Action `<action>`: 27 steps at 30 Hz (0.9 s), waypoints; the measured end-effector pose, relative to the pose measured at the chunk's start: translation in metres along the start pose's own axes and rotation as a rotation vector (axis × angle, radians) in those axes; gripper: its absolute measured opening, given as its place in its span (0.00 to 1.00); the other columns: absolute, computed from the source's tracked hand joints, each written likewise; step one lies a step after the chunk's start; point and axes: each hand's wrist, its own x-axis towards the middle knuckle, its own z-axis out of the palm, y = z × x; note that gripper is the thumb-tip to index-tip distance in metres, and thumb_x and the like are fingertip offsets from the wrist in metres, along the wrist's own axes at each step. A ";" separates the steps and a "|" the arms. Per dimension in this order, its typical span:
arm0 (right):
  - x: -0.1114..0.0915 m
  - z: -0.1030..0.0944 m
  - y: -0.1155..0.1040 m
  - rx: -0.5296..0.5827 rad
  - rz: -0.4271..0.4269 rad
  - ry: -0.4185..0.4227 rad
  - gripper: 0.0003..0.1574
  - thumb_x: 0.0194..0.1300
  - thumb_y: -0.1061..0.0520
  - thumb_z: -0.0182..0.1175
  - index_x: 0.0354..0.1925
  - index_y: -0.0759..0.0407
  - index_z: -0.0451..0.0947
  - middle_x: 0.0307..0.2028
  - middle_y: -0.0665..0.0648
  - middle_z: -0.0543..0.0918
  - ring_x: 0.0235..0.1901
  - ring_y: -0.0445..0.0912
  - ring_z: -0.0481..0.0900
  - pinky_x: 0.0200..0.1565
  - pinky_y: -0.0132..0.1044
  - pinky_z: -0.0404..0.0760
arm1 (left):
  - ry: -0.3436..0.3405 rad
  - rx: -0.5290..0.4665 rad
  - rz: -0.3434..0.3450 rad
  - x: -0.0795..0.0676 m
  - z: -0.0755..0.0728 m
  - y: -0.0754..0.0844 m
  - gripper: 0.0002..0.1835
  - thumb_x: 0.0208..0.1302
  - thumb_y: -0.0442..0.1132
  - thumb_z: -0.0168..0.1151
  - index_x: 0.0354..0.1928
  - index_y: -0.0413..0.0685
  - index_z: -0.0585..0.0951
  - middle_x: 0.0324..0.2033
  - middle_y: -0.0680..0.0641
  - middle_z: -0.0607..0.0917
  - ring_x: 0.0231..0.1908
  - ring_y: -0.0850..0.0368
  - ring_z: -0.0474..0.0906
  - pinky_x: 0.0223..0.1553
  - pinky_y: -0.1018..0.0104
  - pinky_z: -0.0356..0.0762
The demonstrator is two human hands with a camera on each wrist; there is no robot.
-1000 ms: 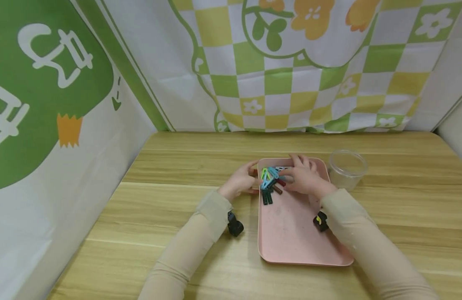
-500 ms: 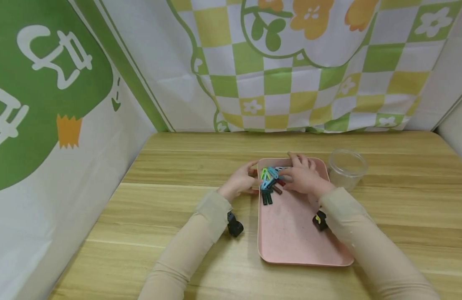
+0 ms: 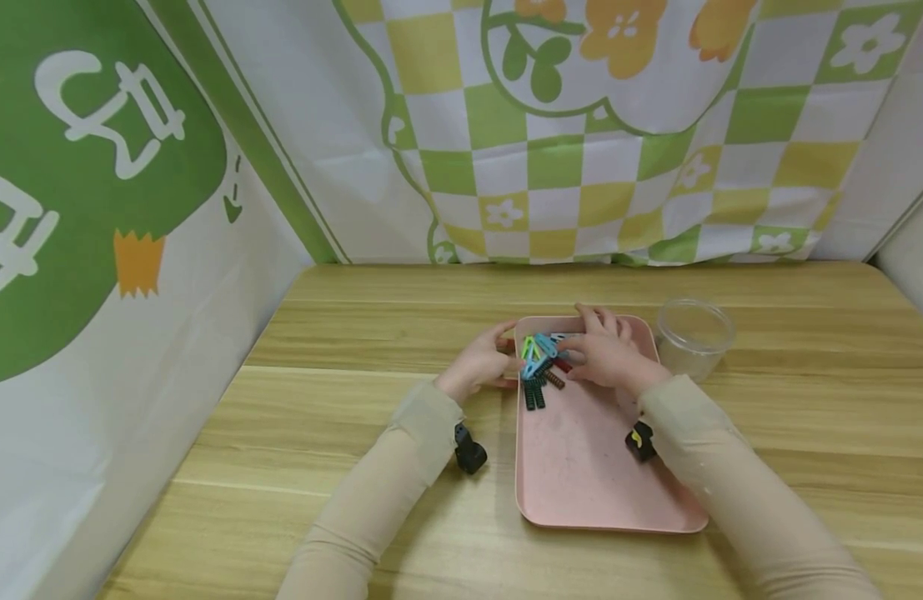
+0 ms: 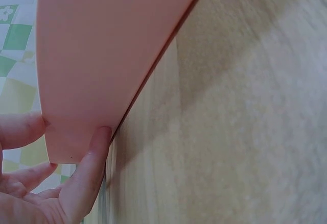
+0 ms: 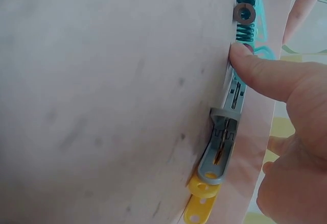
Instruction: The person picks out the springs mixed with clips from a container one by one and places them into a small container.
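Note:
A pink tray (image 3: 581, 467) holds a small pile at its far left corner. In the pile are dark green coil springs (image 3: 534, 394), a brown spring (image 3: 554, 379), light blue plastic pieces (image 3: 536, 365) and a lime one (image 3: 527, 344). My left hand (image 3: 478, 360) spreads its fingers against the tray's outer wall at that corner. My right hand (image 3: 611, 358) lies over the far end, its thumb (image 5: 255, 71) touching the pile's edge and other fingers at the far rim. Beside that thumb lie a grey slotted piece (image 5: 219, 142) and a yellow piece with holes (image 5: 199, 206).
A clear round plastic tub (image 3: 694, 337) stands right of the tray, beside the right forearm. The wooden table (image 3: 341, 375) ends at a patterned cloth (image 3: 551, 183) behind. Each wrist carries a black camera mount (image 3: 469, 450).

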 end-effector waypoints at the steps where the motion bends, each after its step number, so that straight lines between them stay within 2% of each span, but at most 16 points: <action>1: 0.000 0.000 0.000 0.002 -0.002 0.001 0.25 0.56 0.55 0.69 0.53 0.51 0.80 0.73 0.67 0.39 0.69 0.67 0.33 0.64 0.69 0.38 | 0.000 0.001 -0.001 0.000 0.000 0.000 0.40 0.63 0.26 0.58 0.73 0.54 0.55 0.66 0.37 0.64 0.49 0.46 0.77 0.43 0.58 0.84; 16: -0.002 -0.002 0.002 0.016 -0.054 0.034 0.22 0.56 0.56 0.69 0.51 0.54 0.80 0.72 0.71 0.40 0.68 0.71 0.35 0.61 0.71 0.39 | 0.001 -0.020 -0.007 0.001 0.000 0.001 0.40 0.62 0.25 0.57 0.73 0.53 0.55 0.65 0.37 0.65 0.48 0.46 0.77 0.43 0.57 0.84; 27: -0.004 -0.003 0.000 0.017 -0.049 0.032 0.23 0.57 0.56 0.68 0.52 0.54 0.80 0.72 0.71 0.40 0.68 0.70 0.35 0.62 0.71 0.39 | -0.009 -0.009 0.002 0.002 0.000 -0.001 0.40 0.63 0.26 0.57 0.73 0.53 0.54 0.65 0.37 0.65 0.47 0.48 0.77 0.43 0.56 0.84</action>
